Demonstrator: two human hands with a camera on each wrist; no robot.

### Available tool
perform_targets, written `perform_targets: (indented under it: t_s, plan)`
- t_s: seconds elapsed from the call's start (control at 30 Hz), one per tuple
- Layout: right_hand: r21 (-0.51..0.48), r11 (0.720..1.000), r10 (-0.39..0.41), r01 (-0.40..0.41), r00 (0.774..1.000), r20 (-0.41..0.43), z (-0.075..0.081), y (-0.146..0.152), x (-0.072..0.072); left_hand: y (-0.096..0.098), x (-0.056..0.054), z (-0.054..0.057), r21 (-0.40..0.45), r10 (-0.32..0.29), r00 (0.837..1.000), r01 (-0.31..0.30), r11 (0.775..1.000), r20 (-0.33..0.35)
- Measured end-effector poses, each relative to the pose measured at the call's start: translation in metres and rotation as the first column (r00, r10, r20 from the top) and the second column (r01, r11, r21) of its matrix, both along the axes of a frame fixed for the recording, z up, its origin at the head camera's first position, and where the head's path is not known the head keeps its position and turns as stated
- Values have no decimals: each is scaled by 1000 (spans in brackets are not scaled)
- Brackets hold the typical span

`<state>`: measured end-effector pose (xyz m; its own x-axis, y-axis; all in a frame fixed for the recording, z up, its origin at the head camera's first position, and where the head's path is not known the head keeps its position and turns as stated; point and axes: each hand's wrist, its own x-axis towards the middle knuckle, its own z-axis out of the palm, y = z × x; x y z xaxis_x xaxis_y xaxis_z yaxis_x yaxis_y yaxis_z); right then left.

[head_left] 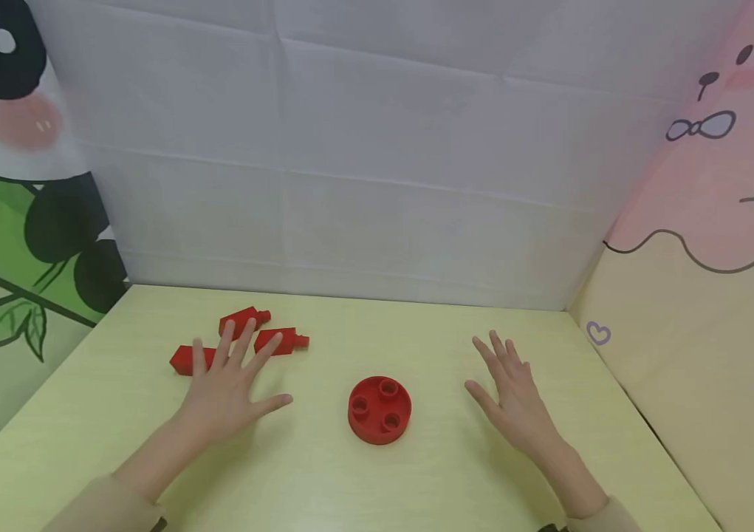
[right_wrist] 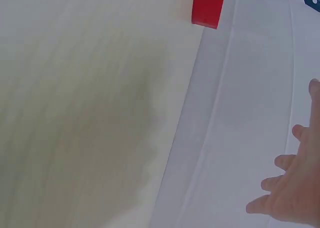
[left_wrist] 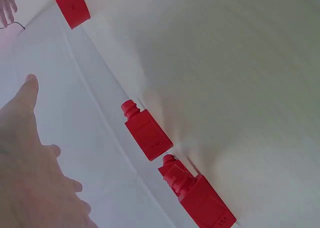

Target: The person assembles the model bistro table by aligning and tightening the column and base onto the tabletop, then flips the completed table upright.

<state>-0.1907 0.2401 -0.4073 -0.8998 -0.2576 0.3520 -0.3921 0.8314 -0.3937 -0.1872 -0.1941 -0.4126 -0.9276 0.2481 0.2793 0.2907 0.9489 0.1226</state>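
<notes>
My left hand (head_left: pixel 220 399) hovers over the left side of the table with fingers spread, holding nothing. Beyond and partly beneath its fingertips lie several red pieces: a back one (head_left: pixel 235 322), a right one (head_left: pixel 275 342) and a left one (head_left: pixel 184 360). Each looks like a flat block; a threaded neck shows in the left wrist view, where one piece (left_wrist: pixel 149 137) bears a small number. Between the hands sits a round red base (head_left: pixel 372 406) with three raised sockets. To its right, my right hand (head_left: pixel 519 410) is held up, fingers extended, touching nothing.
The pale yellow table (head_left: pixel 430 488) meets a creased white cloth backdrop (head_left: pixel 377 185) at its far edge. A printed panel with a panda-like figure (head_left: pixel 11 214) stands at left, and a pink cartoon panel (head_left: pixel 715 192) at right.
</notes>
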Motion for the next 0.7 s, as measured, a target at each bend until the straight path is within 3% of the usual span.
perform_targets:
  t_s: [0.17, 0.43, 0.57, 0.7]
  plan:
    - [-187, 979, 107, -84, 988, 115, 4, -19, -9, 2, -14, 4, 35, -9, 999, 10, 999, -34]
    - [-383, 911, 241, -155, 952, 188, -7, -42, -30, -3, -40, 0, 59, -67, 996, 71, 996, -62]
    - [-465, 872, 314, -152, 902, 296, -15, -49, -38, -5, -52, -3, 76, -99, 994, 103, 992, -51]
    - [-515, 848, 383, -126, 816, 432, -21, -55, -45, -7, -63, -9, 113, -108, 994, 107, 988, 7]
